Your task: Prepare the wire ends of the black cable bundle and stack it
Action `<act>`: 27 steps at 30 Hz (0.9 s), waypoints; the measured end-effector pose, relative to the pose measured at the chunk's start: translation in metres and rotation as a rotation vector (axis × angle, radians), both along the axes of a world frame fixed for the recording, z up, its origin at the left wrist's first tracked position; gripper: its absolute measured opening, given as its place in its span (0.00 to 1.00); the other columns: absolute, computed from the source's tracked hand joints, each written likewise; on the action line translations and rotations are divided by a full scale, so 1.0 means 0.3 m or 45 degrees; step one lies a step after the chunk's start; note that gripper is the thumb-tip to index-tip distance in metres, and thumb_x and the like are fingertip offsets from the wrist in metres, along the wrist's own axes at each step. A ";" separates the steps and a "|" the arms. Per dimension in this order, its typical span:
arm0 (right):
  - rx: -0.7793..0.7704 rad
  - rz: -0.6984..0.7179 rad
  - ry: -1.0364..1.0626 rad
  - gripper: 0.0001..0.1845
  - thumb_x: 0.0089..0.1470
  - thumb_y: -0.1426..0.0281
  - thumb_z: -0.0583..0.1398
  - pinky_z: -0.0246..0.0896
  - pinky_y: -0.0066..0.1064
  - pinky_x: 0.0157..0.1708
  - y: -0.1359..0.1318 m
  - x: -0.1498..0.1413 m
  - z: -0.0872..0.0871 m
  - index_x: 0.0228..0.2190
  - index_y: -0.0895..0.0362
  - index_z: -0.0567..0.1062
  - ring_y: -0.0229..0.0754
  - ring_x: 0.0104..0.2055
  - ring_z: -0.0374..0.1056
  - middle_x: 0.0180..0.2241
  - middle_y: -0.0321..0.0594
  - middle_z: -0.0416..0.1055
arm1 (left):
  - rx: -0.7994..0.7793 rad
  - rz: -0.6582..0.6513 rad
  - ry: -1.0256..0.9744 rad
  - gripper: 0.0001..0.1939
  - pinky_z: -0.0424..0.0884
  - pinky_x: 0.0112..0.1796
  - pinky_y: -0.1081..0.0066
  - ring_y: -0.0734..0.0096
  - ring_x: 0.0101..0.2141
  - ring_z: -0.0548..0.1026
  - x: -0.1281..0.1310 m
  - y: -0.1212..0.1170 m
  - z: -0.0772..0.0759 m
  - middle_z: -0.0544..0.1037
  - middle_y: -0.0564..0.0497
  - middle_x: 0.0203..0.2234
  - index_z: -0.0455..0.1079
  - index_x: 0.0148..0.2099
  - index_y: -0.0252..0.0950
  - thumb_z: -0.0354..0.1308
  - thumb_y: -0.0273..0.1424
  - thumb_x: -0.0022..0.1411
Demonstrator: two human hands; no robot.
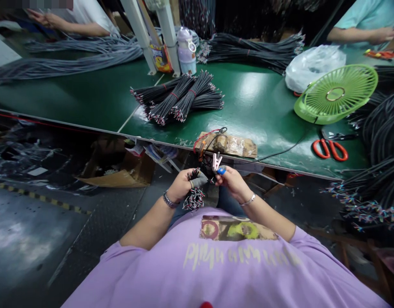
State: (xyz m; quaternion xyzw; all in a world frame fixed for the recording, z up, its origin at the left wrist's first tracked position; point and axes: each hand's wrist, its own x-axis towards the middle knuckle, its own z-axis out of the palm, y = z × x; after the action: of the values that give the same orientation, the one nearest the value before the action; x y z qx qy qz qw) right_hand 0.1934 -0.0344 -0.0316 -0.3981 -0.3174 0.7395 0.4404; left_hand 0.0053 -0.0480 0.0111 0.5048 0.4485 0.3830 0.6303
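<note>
Holding wires [193, 199] in your left hand [181, 186], between worktop [258, 115] and shirt [222, 256]. Your right hand [233, 183] is at the pink clip [216, 162]; can't tell whether it's grasping anything.

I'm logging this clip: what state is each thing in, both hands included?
Left hand: closed around short cables.
Short cables: bunched, ends splayed.
Right hand: fingers curled; grip unclear.
Scissors: lying flat, handles apart.
Fan: tilted; spinning or not, unclear.
Bottle: upright, lid shut.
Plastic bag: crumpled.
Cable bundles: piled crosswise, tied with red bands.
Cardboard box: open.
</note>
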 end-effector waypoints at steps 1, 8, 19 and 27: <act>-0.057 -0.022 0.052 0.18 0.46 0.56 0.64 0.66 0.26 0.24 0.013 0.002 0.003 0.26 0.58 0.69 0.29 0.18 0.60 0.19 0.30 0.67 | -0.018 0.033 -0.039 0.14 0.62 0.24 0.75 0.78 0.20 0.66 -0.001 0.002 -0.003 0.72 0.53 0.18 0.72 0.30 0.31 0.67 0.37 0.46; -0.140 0.106 0.212 0.22 0.46 0.50 0.62 0.67 0.27 0.26 0.072 -0.010 0.046 0.30 0.58 0.73 0.31 0.22 0.63 0.24 0.35 0.70 | -0.023 0.216 -0.151 0.14 0.63 0.26 0.74 0.77 0.20 0.68 0.030 0.018 0.011 0.71 0.55 0.16 0.72 0.30 0.32 0.68 0.36 0.45; -0.194 -0.082 0.282 0.24 0.48 0.48 0.59 0.66 0.27 0.26 0.091 -0.067 0.034 0.30 0.58 0.74 0.33 0.24 0.67 0.25 0.36 0.74 | -0.014 0.266 -0.090 0.14 0.62 0.24 0.76 0.79 0.21 0.65 0.059 0.021 0.007 0.71 0.55 0.19 0.71 0.29 0.31 0.68 0.35 0.43; -0.232 -0.155 0.403 0.21 0.50 0.52 0.60 0.64 0.23 0.23 0.098 -0.087 0.042 0.28 0.59 0.73 0.31 0.22 0.66 0.22 0.35 0.73 | 0.053 0.265 -0.048 0.12 0.63 0.27 0.75 0.78 0.23 0.66 0.076 0.029 -0.011 0.72 0.55 0.20 0.72 0.28 0.31 0.68 0.34 0.44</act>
State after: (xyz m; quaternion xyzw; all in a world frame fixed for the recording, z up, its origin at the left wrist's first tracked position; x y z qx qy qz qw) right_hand 0.1674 -0.0048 -0.0188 -0.3337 -0.1510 0.7905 0.4909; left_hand 0.0281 -0.0392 0.0078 0.4611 0.4786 0.4650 0.5849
